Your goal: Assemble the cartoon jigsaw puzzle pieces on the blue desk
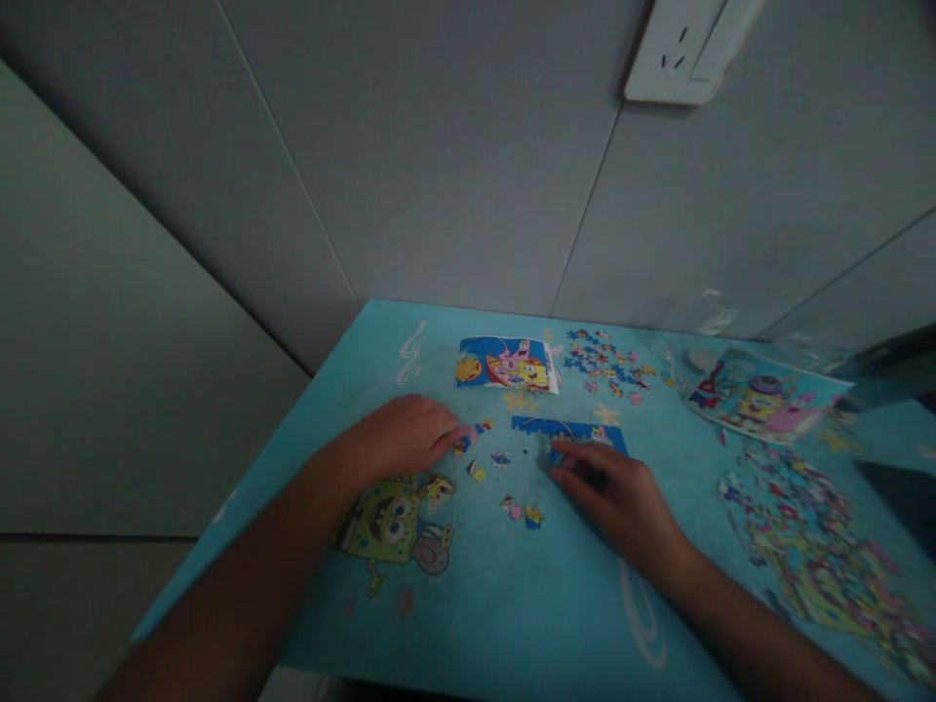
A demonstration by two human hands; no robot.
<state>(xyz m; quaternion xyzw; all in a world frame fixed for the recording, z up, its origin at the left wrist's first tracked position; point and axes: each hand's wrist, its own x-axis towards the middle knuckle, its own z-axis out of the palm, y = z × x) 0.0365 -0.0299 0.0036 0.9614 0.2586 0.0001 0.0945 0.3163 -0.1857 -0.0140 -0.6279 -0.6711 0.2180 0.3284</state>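
Okay, nearest: a couple of loose pieces [533, 517] on the desk [475, 614], short of the blue puzzle strip [577, 428]. Right hand [618, 487] at the strip's near edge, pinching a blue piece [557, 455]; can't tell if it's seated. Left hand [406, 434] left of the strip, fingertips at a pink piece [465, 436], grip unclear. Picture card [504, 366] and piece pile [596, 363] beyond the strip. Step looks like fitting pieces; next move likely calls for lining up tabs.

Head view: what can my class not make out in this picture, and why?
In the head view:
- Blue piece: full outline, partly covered by the right hand.
- Left hand: its grip, hidden by its own back and blur.
- Pile of pieces: single shapes, too small and blurred.
- Dark object: its full form, cut off by the right edge.
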